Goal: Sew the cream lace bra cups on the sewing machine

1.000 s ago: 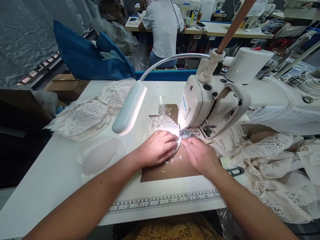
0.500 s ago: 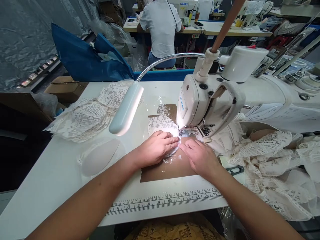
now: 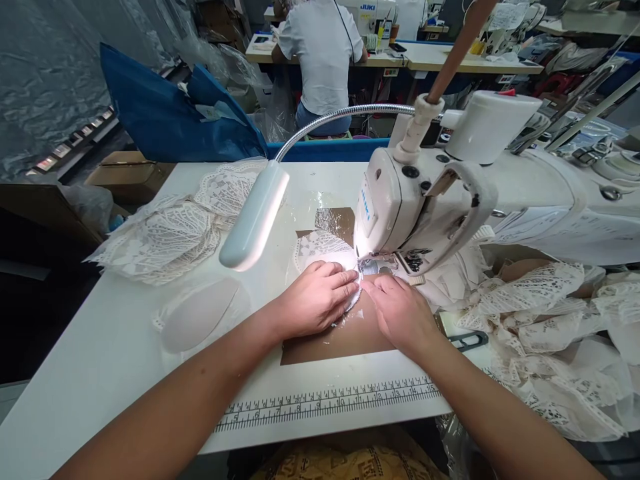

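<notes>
Fingers together, the left hand (image 3: 320,300) lies flat over the lace (image 3: 323,247) at the machine's (image 3: 383,200) left, likely steadying it, while the right hand's (image 3: 403,313) curled fingers meet its edge, pinching or not unclear.

The person wears a mustard-yellow garment (image 3: 350,465) printed with dark, angular markings; both forearms (image 3: 200,383) and hands (image 3: 316,300) are bare.

A single head-worn view is looking forward and down across the white table (image 3: 100,340) from above its near edge, showing the left hand (image 3: 320,300) and right hand (image 3: 400,310) close by at frame centre and reaching toward a distant co-worker (image 3: 325,60) at upper centre.
</notes>
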The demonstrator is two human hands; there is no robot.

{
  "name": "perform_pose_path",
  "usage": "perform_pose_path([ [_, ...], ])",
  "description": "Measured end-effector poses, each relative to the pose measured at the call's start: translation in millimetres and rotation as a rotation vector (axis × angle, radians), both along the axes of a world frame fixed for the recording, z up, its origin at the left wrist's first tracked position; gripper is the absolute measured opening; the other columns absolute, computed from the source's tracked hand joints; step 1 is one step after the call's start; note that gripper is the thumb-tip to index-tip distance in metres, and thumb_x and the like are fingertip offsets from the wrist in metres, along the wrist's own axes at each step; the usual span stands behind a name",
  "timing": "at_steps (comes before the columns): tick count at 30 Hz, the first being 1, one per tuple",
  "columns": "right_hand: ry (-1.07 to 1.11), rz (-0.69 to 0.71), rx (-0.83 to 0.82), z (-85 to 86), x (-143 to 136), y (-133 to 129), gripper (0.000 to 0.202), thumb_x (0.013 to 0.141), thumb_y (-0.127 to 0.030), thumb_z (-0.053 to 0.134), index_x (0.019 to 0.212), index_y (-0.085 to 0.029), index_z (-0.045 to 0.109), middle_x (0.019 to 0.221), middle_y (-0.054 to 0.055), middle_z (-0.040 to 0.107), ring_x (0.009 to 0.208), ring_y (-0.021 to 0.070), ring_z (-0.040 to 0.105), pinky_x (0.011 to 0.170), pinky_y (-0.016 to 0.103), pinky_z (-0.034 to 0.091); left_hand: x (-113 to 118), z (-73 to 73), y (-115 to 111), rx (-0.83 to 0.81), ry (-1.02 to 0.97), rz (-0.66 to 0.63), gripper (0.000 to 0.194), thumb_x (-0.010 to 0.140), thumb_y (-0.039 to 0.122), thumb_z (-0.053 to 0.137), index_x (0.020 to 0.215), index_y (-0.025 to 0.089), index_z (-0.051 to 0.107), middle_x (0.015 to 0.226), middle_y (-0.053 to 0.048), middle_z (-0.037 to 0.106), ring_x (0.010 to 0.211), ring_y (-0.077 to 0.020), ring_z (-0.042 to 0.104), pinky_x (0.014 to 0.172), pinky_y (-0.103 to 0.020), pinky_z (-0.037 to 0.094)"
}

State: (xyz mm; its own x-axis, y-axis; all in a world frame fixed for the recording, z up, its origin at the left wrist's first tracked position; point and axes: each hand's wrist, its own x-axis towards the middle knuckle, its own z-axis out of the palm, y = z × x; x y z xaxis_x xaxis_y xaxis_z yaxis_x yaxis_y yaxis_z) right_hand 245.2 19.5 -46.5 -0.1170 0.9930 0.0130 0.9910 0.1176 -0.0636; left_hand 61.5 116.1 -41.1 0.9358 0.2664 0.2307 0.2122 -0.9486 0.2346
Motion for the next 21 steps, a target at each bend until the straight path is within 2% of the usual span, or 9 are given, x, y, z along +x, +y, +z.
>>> perform_pose_path([
  [8, -0.012, -0.023, 0.067, -4.3, 1, 4, 0.044, 0.086, -0.010, 0.043, 0.125, -0.021, 0.060, 0.095, 0.007, 0.067, 0.084, 0.0212, 0.056, 0.065, 0.031, 0.036, 0, -4.7, 3, 0.005, -0.026, 0.010, 0.030, 0.095, 0.027, 0.047, 0.118, 0.014, 0.062, 0.125, -0.014, 0.061, 0.108, -0.0262, 0.054, 0.090, -0.043, 0.045],
  [13, 0.056, -0.008, 0.097, -4.5, 5, 0, 0.043, 0.087, -0.011, 0.041, 0.124, -0.021, 0.061, 0.097, 0.006, 0.068, 0.083, 0.0198, 0.057, 0.066, 0.031, 0.037, -4, -2.9, 5, -0.030, -0.056, -0.012, 0.029, 0.095, 0.026, 0.047, 0.115, 0.015, 0.063, 0.123, -0.012, 0.062, 0.109, -0.0271, 0.053, 0.092, -0.044, 0.044],
  [21, 0.170, 0.059, 0.159, -6.0, 10, -6, 0.040, 0.087, -0.009, 0.040, 0.116, -0.019, 0.066, 0.096, 0.005, 0.068, 0.079, 0.0167, 0.057, 0.067, 0.028, 0.039, -4, 0.1, 4, -0.045, -0.125, -0.084, 0.022, 0.094, 0.021, 0.048, 0.107, 0.017, 0.065, 0.101, -0.010, 0.068, 0.097, -0.0213, 0.058, 0.087, -0.040, 0.045],
])
